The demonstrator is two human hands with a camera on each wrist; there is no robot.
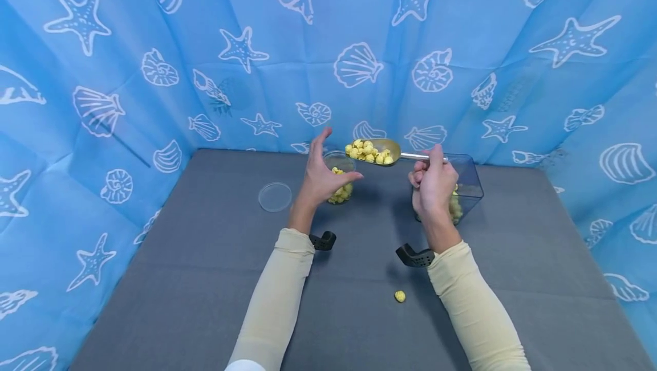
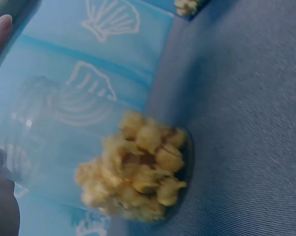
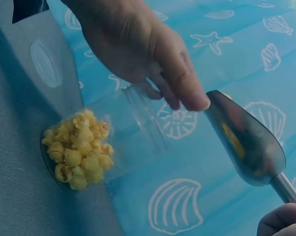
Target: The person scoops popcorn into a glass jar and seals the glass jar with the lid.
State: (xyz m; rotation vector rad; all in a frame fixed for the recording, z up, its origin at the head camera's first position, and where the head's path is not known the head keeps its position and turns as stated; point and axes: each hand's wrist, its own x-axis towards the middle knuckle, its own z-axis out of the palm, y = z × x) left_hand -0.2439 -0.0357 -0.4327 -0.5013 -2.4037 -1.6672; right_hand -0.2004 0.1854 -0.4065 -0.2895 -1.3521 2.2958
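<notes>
Gripping the scoop (image 1: 392,152), the right hand (image 1: 435,187) holds popcorn (image 1: 367,150) near the jar (image 3: 130,142); the left hand (image 1: 320,176), spread wide, perhaps touches that jar, and the scoop bumping those fingers could spill popcorn.

Popcorn (image 3: 78,147) in jar (image 3: 130,147), lid (image 1: 275,197) leftward, bin (image 1: 469,178) rightward

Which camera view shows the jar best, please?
The right wrist view: the jar shows almost whole, base to mouth. The left wrist view shows it large but blurred; in the head view, the left hand partly hides it.
</notes>
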